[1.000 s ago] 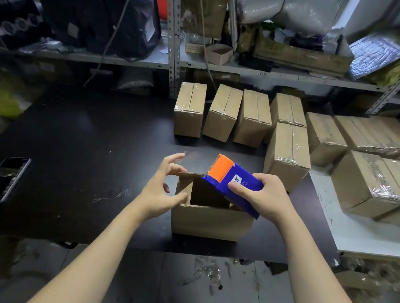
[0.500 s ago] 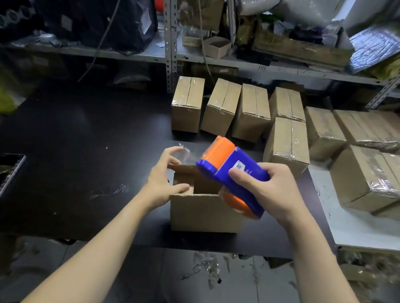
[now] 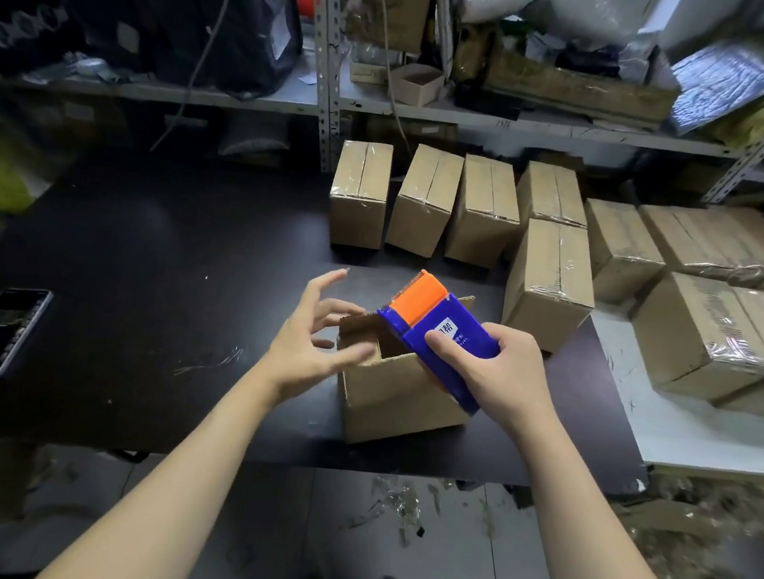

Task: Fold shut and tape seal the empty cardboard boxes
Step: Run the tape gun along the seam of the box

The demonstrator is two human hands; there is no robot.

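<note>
the open cardboard box (image 3: 396,395) stands on the dark counter (image 3: 159,264), near its front edge and a little turned. its top flaps are up, so the inside shows.

the right grip (image 3: 499,374) holds a blue tape dispenser (image 3: 442,332) with an orange end, the fingers and thumb curled round the blue body. the dispenser is tilted over the open top of the box, with its orange end pointing away from the person.

the left grip (image 3: 311,348) is wide, its fingers (image 3: 342,307) spread and relaxed, and it holds nothing. it is at the left side of the box, beside the left flap. i cannot tell if it touches the cardboard.

behind the open box, a row of sealed boxes (image 3: 360,191) stands at the far part of the counter, with clear tape shining on them. one more sealed box (image 3: 550,280) stands just to the right of the open one. other sealed boxes lie on a white table (image 3: 711,436) at the right.

a phone (image 3: 4,332) lies at the left end of the counter, well apart from the box. small scraps (image 3: 398,505) lie on the floor below the front edge.
</note>
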